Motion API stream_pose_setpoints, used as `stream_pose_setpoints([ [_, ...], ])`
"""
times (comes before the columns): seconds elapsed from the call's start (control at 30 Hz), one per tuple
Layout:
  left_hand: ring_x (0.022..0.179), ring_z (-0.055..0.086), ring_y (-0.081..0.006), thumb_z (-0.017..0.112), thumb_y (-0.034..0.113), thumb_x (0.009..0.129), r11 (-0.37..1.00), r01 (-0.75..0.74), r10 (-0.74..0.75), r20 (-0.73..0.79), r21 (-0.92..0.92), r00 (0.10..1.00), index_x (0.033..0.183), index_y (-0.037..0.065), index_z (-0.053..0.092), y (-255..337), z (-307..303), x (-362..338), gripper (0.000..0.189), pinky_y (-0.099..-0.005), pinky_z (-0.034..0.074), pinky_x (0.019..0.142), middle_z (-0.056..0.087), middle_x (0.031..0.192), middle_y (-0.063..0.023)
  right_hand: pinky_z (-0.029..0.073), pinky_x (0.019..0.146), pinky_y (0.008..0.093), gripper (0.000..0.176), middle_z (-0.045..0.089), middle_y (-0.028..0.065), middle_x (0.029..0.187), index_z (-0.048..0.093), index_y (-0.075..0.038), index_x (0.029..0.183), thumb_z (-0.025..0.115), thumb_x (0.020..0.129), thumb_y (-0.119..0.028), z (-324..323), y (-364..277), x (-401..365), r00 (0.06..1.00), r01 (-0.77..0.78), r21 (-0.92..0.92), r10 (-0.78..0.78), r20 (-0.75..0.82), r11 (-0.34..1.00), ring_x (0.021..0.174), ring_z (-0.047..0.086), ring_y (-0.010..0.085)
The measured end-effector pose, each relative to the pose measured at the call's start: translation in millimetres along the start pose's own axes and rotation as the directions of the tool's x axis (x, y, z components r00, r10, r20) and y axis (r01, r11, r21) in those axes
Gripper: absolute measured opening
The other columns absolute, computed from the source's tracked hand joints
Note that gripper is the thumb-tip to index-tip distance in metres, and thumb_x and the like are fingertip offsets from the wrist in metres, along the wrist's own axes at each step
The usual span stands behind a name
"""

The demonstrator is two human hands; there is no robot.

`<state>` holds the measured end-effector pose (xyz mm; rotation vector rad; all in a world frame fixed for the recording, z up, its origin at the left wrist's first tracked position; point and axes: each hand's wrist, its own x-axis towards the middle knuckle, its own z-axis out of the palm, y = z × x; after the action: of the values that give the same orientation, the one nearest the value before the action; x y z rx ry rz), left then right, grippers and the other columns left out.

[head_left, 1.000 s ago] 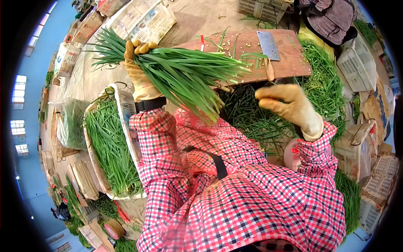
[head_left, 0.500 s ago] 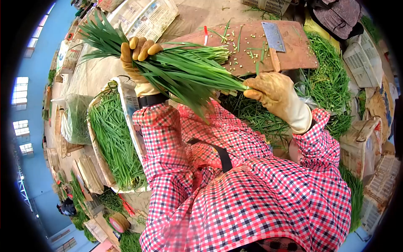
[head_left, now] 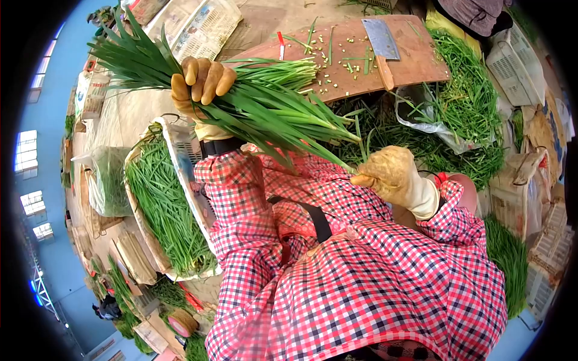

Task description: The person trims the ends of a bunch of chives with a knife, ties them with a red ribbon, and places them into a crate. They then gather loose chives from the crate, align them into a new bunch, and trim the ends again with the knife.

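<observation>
My left hand (head_left: 201,84), in a soiled yellowish glove, is wrapped around a bunch of garlic chives (head_left: 271,120). The dark leaf tips stick out to the left and the pale stem ends point right. With fingers pinched, my right hand (head_left: 394,180), gloved too, has the end of a chive stalk (head_left: 331,156) that stands out below the bunch. Behind the held bunch, more chives (head_left: 289,73) lie with cut white ends on a reddish wooden board (head_left: 415,60). A cleaver (head_left: 381,39) with a wooden handle rests there among small cut stem pieces.
A lined crate (head_left: 162,129) full of chives stands at left, beside a clear plastic bag (head_left: 111,180) of greens. Loose leaf trimmings (head_left: 466,90) are heaped right of the board and below it. White plastic crates (head_left: 515,66) stand at far right.
My right hand has moved down and away from the bunch, drawing a stalk end with it. The left hand keeps its hold, and the view has shifted slightly.
</observation>
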<state>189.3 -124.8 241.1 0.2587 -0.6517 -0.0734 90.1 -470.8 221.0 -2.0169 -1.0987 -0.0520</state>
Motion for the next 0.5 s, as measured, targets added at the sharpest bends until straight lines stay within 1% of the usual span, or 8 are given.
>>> stream_pose_setpoints([
  [0.1, 0.059, 0.057, -0.0078, 0.061, 0.028, 0.096, 0.995, -0.071, 0.07, -0.016, -0.073, 0.997, 0.085, 0.006, 0.06, 8, 0, 3, 0.025, -0.0271, 0.046, 0.064, 0.054, 0.062, 0.0048, 0.051, 0.059, 0.0394, 0.013, 0.066, 0.0082, 0.071, 0.07, -0.009, 0.082, 0.072, 0.08, -0.023, -9, 12, -35, 0.921, -0.137, -0.006, 0.13, 0.368, 0.99, 0.066, 0.065, 0.0293],
  [0.17, 0.058, 0.058, -0.0062, 0.062, 0.027, 0.095, 0.99, -0.094, 0.097, 0.018, -0.108, 0.995, 0.083, 0.007, 0.06, 15, 4, 6, 0.023, -0.0249, 0.048, 0.066, 0.054, 0.061, 0.0056, 0.055, 0.07, 0.0397, 0.029, 0.071, 0.0118, 0.086, 0.073, -0.008, 0.095, 0.069, 0.085, -0.035, -30, 5, -28, 0.682, -0.329, -0.138, 0.336, 0.649, 0.934, 0.078, 0.069, 0.0315],
  [0.2, 0.059, 0.059, -0.0066, 0.062, 0.028, 0.095, 0.989, -0.086, 0.094, 0.064, -0.117, 0.993, 0.083, 0.007, 0.06, 21, 0, 6, 0.023, -0.0254, 0.048, 0.066, 0.055, 0.061, 0.0059, 0.056, 0.078, 0.0367, 0.034, 0.072, 0.0137, 0.098, 0.073, -0.008, 0.104, 0.07, 0.085, -0.036, -44, 1, -17, 0.616, -0.436, -0.207, 0.458, 0.641, 0.876, 0.087, 0.07, 0.0295],
  [0.27, 0.061, 0.059, -0.0066, 0.062, 0.028, 0.096, 0.993, -0.1, 0.105, 0.069, -0.062, 0.992, 0.085, 0.008, 0.059, 20, 8, 5, 0.023, -0.0255, 0.048, 0.066, 0.055, 0.062, 0.0058, 0.056, 0.082, 0.0356, 0.033, 0.072, 0.0149, 0.101, 0.072, -0.006, 0.106, 0.071, 0.086, -0.033, -61, 5, -4, 0.833, -0.457, -0.001, 0.429, 0.35, 0.889, 0.091, 0.071, 0.0277],
  [0.33, 0.062, 0.059, -0.007, 0.061, 0.029, 0.096, 0.992, -0.098, 0.107, 0.122, -0.078, 0.987, 0.086, 0.008, 0.058, 18, 3, 9, 0.024, -0.0258, 0.049, 0.067, 0.056, 0.064, 0.0055, 0.055, 0.083, 0.0355, 0.036, 0.072, 0.0148, 0.101, 0.068, -0.004, 0.113, 0.073, 0.086, -0.026, -58, 7, 34, 0.941, -0.321, 0.109, 0.329, -0.075, 0.941, 0.092, 0.07, 0.0261],
  [0.4, 0.063, 0.059, -0.0073, 0.06, 0.029, 0.097, 0.991, -0.103, 0.116, 0.147, -0.088, 0.982, 0.087, 0.008, 0.057, 13, 3, 9, 0.024, -0.0261, 0.049, 0.068, 0.056, 0.065, 0.0051, 0.055, 0.082, 0.0339, 0.041, 0.071, 0.0126, 0.102, 0.064, -0.003, 0.12, 0.075, 0.085, -0.022, -44, 5, 76, 0.96, -0.107, 0.068, 0.121, -0.251, 0.992, 0.095, 0.069, 0.023],
  [0.47, 0.063, 0.059, -0.0076, 0.059, 0.03, 0.097, 0.99, -0.115, 0.126, 0.138, -0.087, 0.982, 0.088, 0.008, 0.057, 8, 6, 10, 0.024, -0.0264, 0.049, 0.069, 0.056, 0.066, 0.0048, 0.054, 0.083, 0.0308, 0.046, 0.07, 0.0112, 0.101, 0.061, -0.003, 0.124, 0.076, 0.084, -0.02, -12, 10, 96, 0.961, 0.027, 0.205, 0.032, -0.276, 0.978, 0.098, 0.068, 0.0202],
  [0.5, 0.064, 0.059, -0.008, 0.059, 0.03, 0.098, 0.992, -0.104, 0.114, 0.15, -0.071, 0.982, 0.088, 0.008, 0.057, 9, 5, 10, 0.023, -0.0265, 0.049, 0.069, 0.056, 0.066, 0.0046, 0.052, 0.084, 0.0298, 0.043, 0.07, 0.01, 0.099, 0.062, -0.002, 0.122, 0.075, 0.084, -0.018, -2, 8, 97, 0.962, -0.179, 0.443, 0.251, -0.11, 0.879, 0.095, 0.067, 0.0179],
])
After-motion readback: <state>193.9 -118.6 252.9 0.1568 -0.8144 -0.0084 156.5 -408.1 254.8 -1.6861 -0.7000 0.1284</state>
